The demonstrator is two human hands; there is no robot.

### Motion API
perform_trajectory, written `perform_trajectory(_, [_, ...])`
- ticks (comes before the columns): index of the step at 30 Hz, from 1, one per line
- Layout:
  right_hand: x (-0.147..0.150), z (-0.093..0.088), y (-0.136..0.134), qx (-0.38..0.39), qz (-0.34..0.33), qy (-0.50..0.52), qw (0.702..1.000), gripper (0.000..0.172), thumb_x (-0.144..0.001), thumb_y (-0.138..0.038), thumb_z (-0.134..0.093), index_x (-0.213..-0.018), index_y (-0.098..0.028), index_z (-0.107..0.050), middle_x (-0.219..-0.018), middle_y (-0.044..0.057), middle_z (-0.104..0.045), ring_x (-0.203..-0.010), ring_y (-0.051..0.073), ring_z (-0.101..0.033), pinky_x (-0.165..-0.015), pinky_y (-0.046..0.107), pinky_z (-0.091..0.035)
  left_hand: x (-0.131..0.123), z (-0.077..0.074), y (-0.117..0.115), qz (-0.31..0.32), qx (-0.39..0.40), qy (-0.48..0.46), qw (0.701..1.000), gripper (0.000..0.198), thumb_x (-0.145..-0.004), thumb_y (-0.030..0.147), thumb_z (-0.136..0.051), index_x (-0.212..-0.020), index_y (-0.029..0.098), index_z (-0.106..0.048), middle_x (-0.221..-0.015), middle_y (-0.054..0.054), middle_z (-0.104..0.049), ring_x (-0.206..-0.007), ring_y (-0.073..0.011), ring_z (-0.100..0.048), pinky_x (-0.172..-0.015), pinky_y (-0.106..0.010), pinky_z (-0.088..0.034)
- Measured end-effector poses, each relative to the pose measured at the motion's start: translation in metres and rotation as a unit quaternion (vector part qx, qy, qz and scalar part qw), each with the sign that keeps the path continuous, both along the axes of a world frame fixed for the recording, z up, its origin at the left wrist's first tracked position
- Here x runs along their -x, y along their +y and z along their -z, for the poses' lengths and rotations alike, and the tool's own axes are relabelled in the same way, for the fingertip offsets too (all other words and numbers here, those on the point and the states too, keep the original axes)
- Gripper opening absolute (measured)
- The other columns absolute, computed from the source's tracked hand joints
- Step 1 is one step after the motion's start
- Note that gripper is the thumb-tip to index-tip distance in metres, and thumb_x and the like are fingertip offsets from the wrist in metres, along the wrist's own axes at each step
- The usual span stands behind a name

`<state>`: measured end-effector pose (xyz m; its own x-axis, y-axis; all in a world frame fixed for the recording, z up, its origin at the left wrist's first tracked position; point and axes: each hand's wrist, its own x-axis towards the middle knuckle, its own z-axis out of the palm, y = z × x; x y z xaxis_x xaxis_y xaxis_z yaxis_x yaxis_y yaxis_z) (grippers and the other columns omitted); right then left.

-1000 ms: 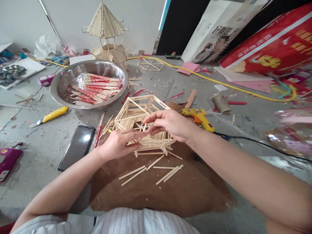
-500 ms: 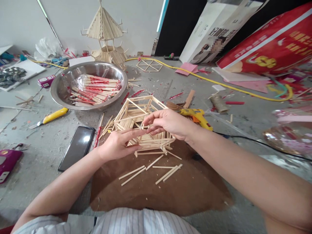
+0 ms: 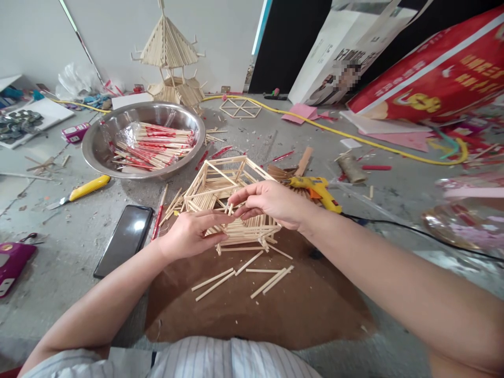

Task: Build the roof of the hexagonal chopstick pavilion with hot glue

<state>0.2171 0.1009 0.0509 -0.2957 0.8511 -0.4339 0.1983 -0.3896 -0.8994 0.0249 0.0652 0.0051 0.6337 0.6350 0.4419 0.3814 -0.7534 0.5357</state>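
We take this for a makeshift craft workshop: a yellow glue gun, a utility knife and a spool of twine lie on the littered grey surface around an open stick frame, and we see a tiered stick model behind.

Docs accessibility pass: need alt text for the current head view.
A person's left hand and right hand are close together over a frame of wooden sticks. Loose sticks lie nearer on a brown mat, with a phone and yellow knife left, a glue gun right and a steel bowl of wrapped sticks behind.
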Motion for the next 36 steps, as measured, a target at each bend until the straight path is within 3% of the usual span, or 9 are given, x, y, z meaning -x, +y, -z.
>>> perform_trajectory(12, [0.0013,0.0024,-0.003,-0.022,0.033,0.011,0.999,0.029,-0.063,0.008,-0.044,-0.067,-0.011,-0.065,-0.066,0.004,-0.065,-0.055,0.011,-0.063,-0.051,0.02,-0.052,0.0015,0.0017,0.0023,0.015,-0.027,-0.014,0.999,0.026,-0.078,0.022,-0.058,-0.103,0.014,-0.058,-0.099,-0.009,-0.066,-0.081,-0.0103,-0.064,-0.072,-0.019,-0.053])
perform_trajectory(36, [-0.0017,0.0048,-0.0044,-0.046,0.028,0.032,0.998,0.026,-0.064,0.005,-0.047,-0.07,-0.012,-0.066,-0.06,0.002,-0.065,-0.053,0.01,-0.062,-0.05,0.018,-0.051,0.0028,0.0024,0.0031,0.019,-0.024,-0.018,0.999,0.027,-0.079,0.023,-0.057,-0.105,0.016,-0.058,-0.102,-0.009,-0.066,-0.082,-0.0116,-0.065,-0.072,-0.021,-0.054])
